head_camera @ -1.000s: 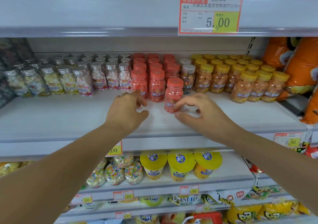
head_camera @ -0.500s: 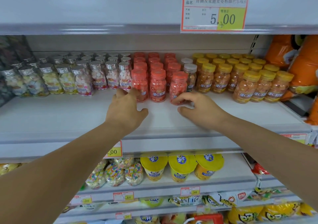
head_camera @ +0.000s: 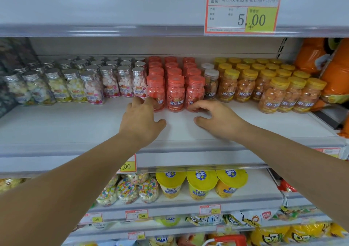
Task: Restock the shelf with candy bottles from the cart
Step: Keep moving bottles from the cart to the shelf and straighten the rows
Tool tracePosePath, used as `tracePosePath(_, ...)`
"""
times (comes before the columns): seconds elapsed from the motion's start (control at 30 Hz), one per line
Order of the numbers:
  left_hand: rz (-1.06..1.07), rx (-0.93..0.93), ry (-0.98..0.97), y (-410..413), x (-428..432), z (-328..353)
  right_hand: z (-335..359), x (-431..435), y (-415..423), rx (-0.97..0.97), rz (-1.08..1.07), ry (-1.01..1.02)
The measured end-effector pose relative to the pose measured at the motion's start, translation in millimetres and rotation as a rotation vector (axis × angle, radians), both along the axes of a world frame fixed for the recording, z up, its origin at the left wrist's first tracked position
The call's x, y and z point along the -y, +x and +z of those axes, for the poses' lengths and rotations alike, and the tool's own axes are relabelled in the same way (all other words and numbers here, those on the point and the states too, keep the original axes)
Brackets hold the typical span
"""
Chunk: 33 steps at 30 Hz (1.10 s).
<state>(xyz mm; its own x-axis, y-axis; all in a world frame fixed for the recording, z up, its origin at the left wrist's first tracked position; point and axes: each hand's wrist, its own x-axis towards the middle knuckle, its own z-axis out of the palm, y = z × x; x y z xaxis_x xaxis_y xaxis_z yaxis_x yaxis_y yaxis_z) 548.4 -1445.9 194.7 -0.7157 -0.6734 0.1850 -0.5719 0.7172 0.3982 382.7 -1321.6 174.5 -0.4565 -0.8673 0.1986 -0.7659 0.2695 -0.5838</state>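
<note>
Three rows of red-capped candy bottles stand mid-shelf on the white shelf (head_camera: 75, 126). My left hand (head_camera: 141, 121) reaches in with its fingers extended, and the fingertips touch the base of the front-left red bottle (head_camera: 155, 92). My right hand (head_camera: 217, 119) lies low on the shelf. Its loosely bent fingertips rest against the base of the front-right red bottle (head_camera: 195, 92), with the thumb apart from it. The front-middle red bottle (head_camera: 175, 94) stands between them, untouched.
Silver-capped bottles (head_camera: 90, 89) fill the shelf's left side and yellow-capped bottles (head_camera: 273, 94) the right, beside orange bags (head_camera: 334, 75). A price tag (head_camera: 241, 9) hangs on the shelf above. Yellow cups (head_camera: 202, 183) and sprinkle jars sit below. Something red (head_camera: 226, 240) shows at the bottom edge.
My right hand has pushed the red bottle back from the shelf's front into line with the other two front bottles. My left hand has slid forward to the front-left bottle.
</note>
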Motion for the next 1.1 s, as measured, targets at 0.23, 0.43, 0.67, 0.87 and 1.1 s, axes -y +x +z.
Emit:
tracePosePath(0.23,-0.036,-0.085,-0.061,14.1,-3.2,0.1,6.2,-14.7,20.8,-0.144,-0.135,-0.152)
tracePosePath(0.43,-0.11,-0.453,-0.222,58.5,-22.0,-9.7,13.2,-28.8,90.0,-0.161,0.003,-0.447)
tracePosePath(0.67,-0.075,-0.42,-0.182,157.3,-43.7,-98.2,-72.9,-28.4,170.2,0.042,0.178,-0.301)
tracePosePath(0.87,0.152,0.07,0.161,252.0,-55.8,-233.4,-194.9,-33.6,219.4,0.187,0.222,0.025)
tracePosePath(1.1,0.307,0.578,0.457,321.3,-91.0,-344.0,-336.8,-57.2,272.7,0.278,0.242,0.534)
